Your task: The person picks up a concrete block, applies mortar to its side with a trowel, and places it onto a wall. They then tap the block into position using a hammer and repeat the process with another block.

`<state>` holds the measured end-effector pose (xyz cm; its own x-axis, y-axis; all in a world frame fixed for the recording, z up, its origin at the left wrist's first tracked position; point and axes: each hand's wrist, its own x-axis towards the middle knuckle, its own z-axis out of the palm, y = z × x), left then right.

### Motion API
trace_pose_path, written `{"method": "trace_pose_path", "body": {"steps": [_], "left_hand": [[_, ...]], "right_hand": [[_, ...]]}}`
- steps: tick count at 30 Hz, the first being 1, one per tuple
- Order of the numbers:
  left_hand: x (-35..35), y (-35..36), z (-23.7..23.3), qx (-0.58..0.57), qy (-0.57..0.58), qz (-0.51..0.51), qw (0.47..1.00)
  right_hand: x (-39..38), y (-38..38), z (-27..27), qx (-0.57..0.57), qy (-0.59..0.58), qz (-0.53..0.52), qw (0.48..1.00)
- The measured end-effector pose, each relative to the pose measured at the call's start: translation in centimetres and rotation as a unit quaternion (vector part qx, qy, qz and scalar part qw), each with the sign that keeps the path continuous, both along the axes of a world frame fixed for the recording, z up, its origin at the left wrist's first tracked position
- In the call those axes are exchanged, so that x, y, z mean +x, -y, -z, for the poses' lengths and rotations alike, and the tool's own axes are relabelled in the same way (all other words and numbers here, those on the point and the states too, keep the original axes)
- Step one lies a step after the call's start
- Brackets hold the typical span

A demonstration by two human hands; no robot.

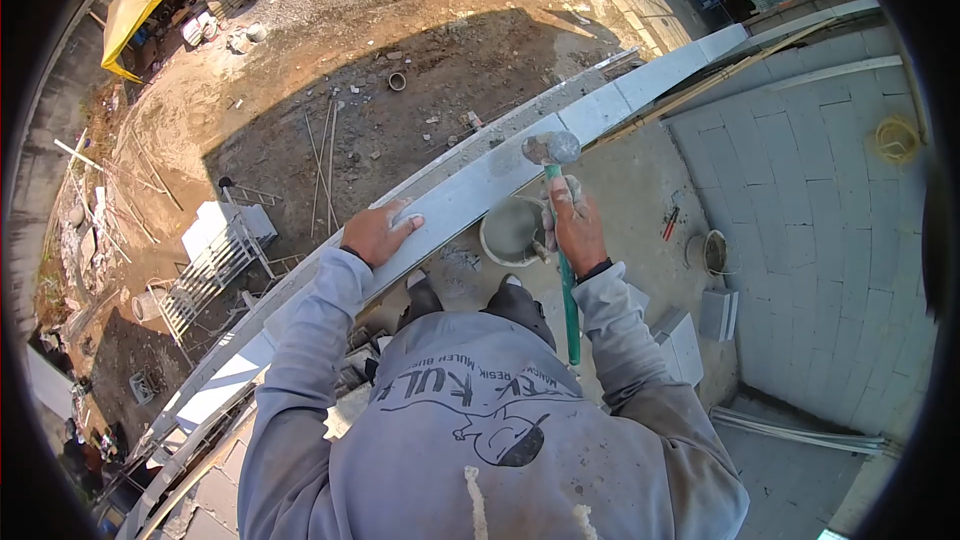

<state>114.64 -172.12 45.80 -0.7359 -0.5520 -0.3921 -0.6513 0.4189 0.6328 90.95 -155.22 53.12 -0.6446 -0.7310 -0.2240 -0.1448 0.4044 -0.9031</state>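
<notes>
My right hand (pixel 577 225) is closed round the green handle of a mallet (pixel 571 315). Its stubby, mortar-smeared head points away from me, over the inner edge of the wall top. My left hand (pixel 380 233) lies on a pale lightweight block (pixel 450 202) in the top course, thumb on the upper face and fingers bent toward the far edge; the fingertips are partly hidden. Just left of the mallet handle, below the wall top, stands a bucket (pixel 512 230) of wet grey mortar, partly covered by my right hand.
The wall (pixel 650 75) curves diagonally across the view, with a drop to dirt ground (pixel 300 140) beyond. Metal scaffolding (pixel 215 275) stands outside at left. Behind my right arm are loose blocks (pixel 718 315), another bucket (pixel 708 253) and a red-handled tool (pixel 671 224). A block wall (pixel 800 210) rises at right.
</notes>
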Motion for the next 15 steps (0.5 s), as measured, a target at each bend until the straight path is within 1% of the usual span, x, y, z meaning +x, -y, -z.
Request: {"method": "trace_pose_path", "body": {"steps": [1, 3, 4, 5, 6, 7, 9, 10, 12, 13, 15], "left_hand": [[0.0, 0.1, 0.0, 0.007, -0.001, 0.0, 1.0], [0.1, 0.2, 0.8, 0.001, -0.006, 0.004, 1.0], [0.2, 0.2, 1.1, -0.006, -0.016, 0.006, 1.0], [0.3, 0.2, 1.1, -0.007, -0.014, 0.007, 1.0], [0.3, 0.1, 1.1, -0.005, -0.018, 0.006, 1.0], [0.2, 0.1, 1.0, -0.004, -0.025, 0.002, 1.0], [0.1, 0.2, 0.9, -0.006, -0.026, -0.001, 1.0], [0.2, 0.1, 0.9, -0.007, -0.026, 0.001, 1.0], [0.2, 0.3, 1.0, -0.012, -0.023, 0.002, 1.0], [0.3, 0.1, 1.1, -0.015, -0.024, 0.005, 1.0], [0.2, 0.1, 0.8, -0.011, -0.019, 0.003, 1.0]], "right_hand": [[0.3, 0.2, -0.4, 0.001, 0.003, 0.0, 1.0], [0.9, 0.3, -0.7, 0.054, 0.039, 0.003, 0.998], [0.5, 0.0, 1.4, 0.053, 0.042, 0.004, 0.998], [-0.3, -0.4, 5.0, 0.052, -0.06, -0.026, 0.997], [-0.1, 0.1, 5.2, 0.049, -0.162, -0.056, 0.984], [-0.2, 0.1, 5.0, 0.047, -0.163, -0.058, 0.984], [0.5, -0.3, 3.5, 0.092, -0.006, -0.005, 0.996], [1.0, -0.5, 2.8, 0.095, 0.0, -0.005, 0.995], [1.5, -0.4, 1.6, 0.034, 0.041, -0.017, 0.998], [2.1, -0.4, 0.7, 0.037, 0.045, -0.015, 0.998], [3.0, 0.0, -1.0, -0.025, 0.022, -0.042, 0.999]]}}
